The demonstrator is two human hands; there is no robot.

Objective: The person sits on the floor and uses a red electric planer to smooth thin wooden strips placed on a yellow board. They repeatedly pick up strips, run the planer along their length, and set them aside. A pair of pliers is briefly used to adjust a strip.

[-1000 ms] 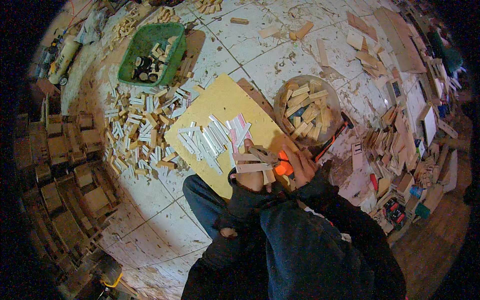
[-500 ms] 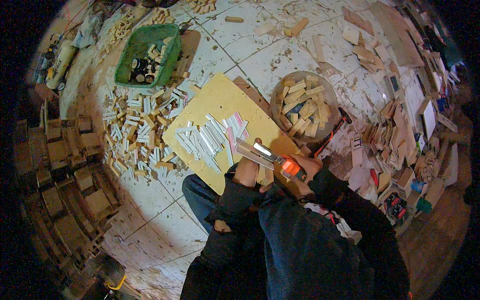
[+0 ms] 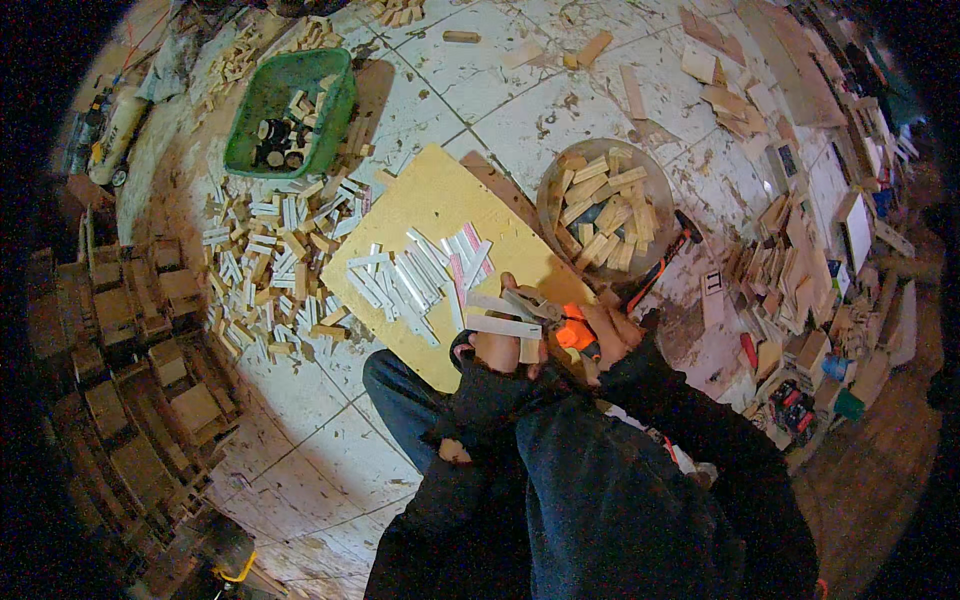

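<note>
My left hand (image 3: 495, 352) is closed around a flat pale strip (image 3: 503, 326) and a small wooden block (image 3: 530, 350). My right hand (image 3: 612, 328) grips a tool with orange-and-black handles and a grey metal head, which looks like pliers (image 3: 572, 326). The head of the tool lies close to the strip's right end; whether they touch I cannot tell. Both hands are over the near right side of a yellow board (image 3: 425, 190). Several white and silvery strips (image 3: 410, 280) lie in a loose pile on that board, left of my hands.
A round tub (image 3: 549, 190) of wooden blocks stands beyond my right hand, with a hammer (image 3: 665, 262) beside it. Left of the board lie many strip-faced blocks (image 3: 265, 250). A green basin (image 3: 340, 120) stands behind them. Scrap wood (image 3: 785, 265) is heaped at right.
The pliers' head has turned and drawn back slightly toward my right hand. The strip in my left hand has tilted, so its pale flat face now shows.
</note>
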